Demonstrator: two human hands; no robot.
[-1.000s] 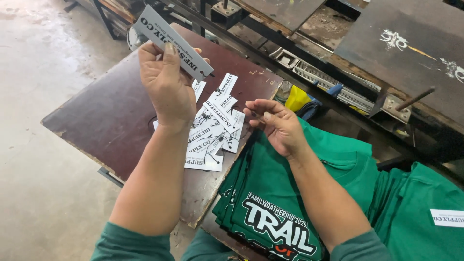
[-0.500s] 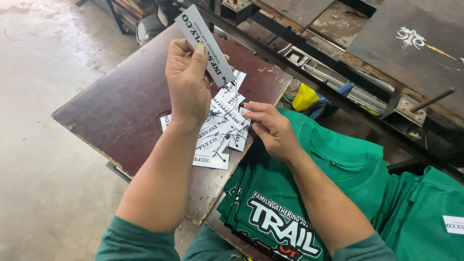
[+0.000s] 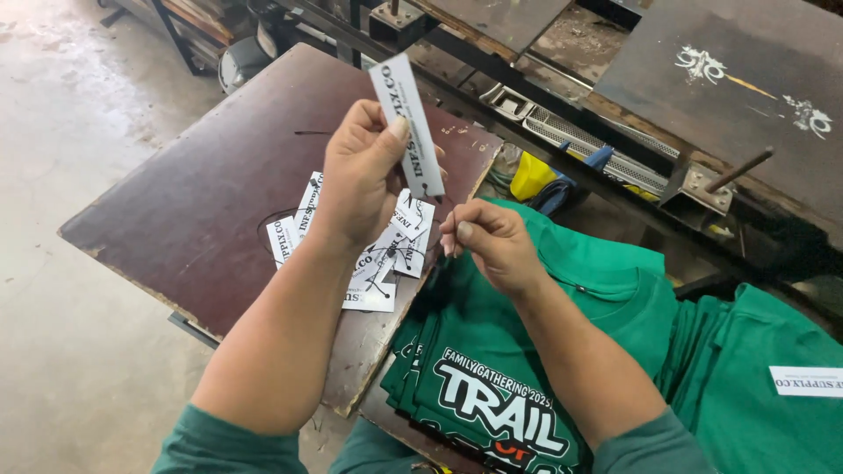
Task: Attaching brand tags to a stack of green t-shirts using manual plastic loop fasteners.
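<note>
Two closed hands: left hand (image 3: 360, 175) gripping white tag (image 3: 406, 123), right hand (image 3: 487, 241) pinching its string (image 3: 454, 215).

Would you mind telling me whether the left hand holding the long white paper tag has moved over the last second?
Yes. The left hand with the long white paper tag has drawn back from the dark brown board's far edge toward the loose tag pile.

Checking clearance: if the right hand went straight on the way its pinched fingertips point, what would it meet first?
The right hand points up-left toward the left hand. It would likely first meet the lower end of the long white paper tag held there, by its black string. Depth is unclear from this one view.
</note>
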